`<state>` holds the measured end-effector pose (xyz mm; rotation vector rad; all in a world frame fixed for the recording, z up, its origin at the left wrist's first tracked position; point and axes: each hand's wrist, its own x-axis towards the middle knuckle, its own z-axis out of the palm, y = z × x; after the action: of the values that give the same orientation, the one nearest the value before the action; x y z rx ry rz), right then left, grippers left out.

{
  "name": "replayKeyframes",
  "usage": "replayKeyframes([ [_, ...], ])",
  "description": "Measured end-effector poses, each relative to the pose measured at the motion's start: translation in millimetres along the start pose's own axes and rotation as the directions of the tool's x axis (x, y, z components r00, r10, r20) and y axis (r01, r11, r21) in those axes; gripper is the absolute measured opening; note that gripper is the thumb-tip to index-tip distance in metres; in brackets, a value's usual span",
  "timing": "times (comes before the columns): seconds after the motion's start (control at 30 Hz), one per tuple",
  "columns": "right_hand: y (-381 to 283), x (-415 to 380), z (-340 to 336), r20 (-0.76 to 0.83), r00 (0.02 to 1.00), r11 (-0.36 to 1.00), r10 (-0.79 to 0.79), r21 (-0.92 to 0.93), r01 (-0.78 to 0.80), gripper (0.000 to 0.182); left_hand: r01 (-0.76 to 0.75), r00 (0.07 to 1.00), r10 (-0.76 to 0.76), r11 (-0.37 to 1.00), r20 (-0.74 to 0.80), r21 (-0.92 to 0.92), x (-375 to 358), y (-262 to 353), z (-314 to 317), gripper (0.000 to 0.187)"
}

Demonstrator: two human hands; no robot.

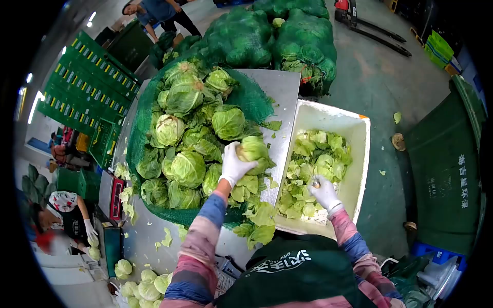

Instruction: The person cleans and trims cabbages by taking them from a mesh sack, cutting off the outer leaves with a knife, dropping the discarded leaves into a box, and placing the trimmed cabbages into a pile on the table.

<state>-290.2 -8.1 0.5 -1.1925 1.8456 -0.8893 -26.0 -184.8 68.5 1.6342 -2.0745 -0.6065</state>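
Note:
My left hand, in a white glove, is closed on a cabbage at the right edge of a heap of cabbages. The heap lies in an open green net on a metal table. Gloved in white too, my right hand is over a white foam box that holds loose cabbage leaves. Its fingers are curled round a small object, too small to name with certainty. Loose leaves hang at the table's front edge.
Full green net sacks stand behind the table. A green bin is at the right, a pallet jack at the back. Trimmed cabbages and a scale are at the left. One co-worker is at lower left, another person at upper left.

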Motion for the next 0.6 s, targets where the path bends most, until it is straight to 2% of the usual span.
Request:
replayKeyframes([
  [0.03,-4,3,9,0.012,1.0,1.0,-0.02,-0.006,0.02,0.031,-0.019,0.997,0.023,0.999,0.079,-0.04,-5,3,-9,0.056],
  [0.07,-15,19,19,0.035,0.999,0.99,-0.028,0.137,0.023,0.029,-0.089,0.996,0.089,0.995,-0.018,-0.043,-10,12,-12,0.043],
  [0.1,-18,11,29,0.078,0.997,0.963,-0.009,0.27,-0.012,0.027,-0.25,0.968,0.25,0.968,0.004,-0.008,-10,13,-18,0.046],
  [0.17,-31,18,37,0.091,0.996,0.951,-0.023,0.31,-0.007,0.031,-0.261,0.964,0.262,0.965,0.045,-0.029,-9,4,-13,0.054],
  [0.23,-15,66,75,-0.074,0.997,0.884,-0.024,0.463,0.055,0.036,-0.13,0.982,0.141,0.987,0.125,-0.094,-20,0,17,0.066],
  [0.27,-19,74,79,-0.074,0.997,0.885,-0.023,0.463,0.055,0.036,-0.078,0.974,0.106,0.986,0.2,-0.145,-19,0,15,0.076],
  [0.3,-23,82,80,-0.128,0.987,0.932,-0.095,0.337,0.134,0.038,-0.117,0.982,0.125,0.991,0.139,-0.065,-28,7,36,0.079],
  [0.33,-24,89,81,-0.169,0.971,0.958,-0.172,0.199,0.204,0.04,-0.056,0.986,0.078,0.988,0.148,-0.147,-26,9,41,0.085],
  [0.37,-23,88,82,-0.169,0.971,0.959,-0.172,0.199,0.204,0.04,0.015,0.987,0.024,0.973,0.161,-0.232,-27,10,46,0.091],
  [0.43,-23,97,78,-0.071,0.988,0.964,-0.138,0.221,0.151,0.041,-0.021,1.0,0.021,0.95,-0.006,-0.313,-21,20,76,0.1],
  [0.47,-25,95,74,-0.056,0.988,0.97,-0.145,0.187,0.153,0.042,0.029,0.999,-0.017,0.949,0.04,-0.313,-19,17,78,0.105],
  [0.5,-20,97,72,-0.076,0.975,0.967,-0.209,0.128,0.218,0.042,0.026,0.998,-0.038,0.964,-0.041,-0.265,-13,25,87,0.103],
  [0.57,-40,85,55,0.071,0.997,0.928,-0.038,0.372,0.009,0.03,0.033,0.999,-0.039,0.984,-0.028,-0.173,-12,33,81,0.104],
  [0.6,-44,75,43,0.077,0.997,0.929,-0.023,0.37,-0.007,0.03,0.023,1.0,-0.021,0.99,0.013,-0.138,-16,34,78,0.105],
])
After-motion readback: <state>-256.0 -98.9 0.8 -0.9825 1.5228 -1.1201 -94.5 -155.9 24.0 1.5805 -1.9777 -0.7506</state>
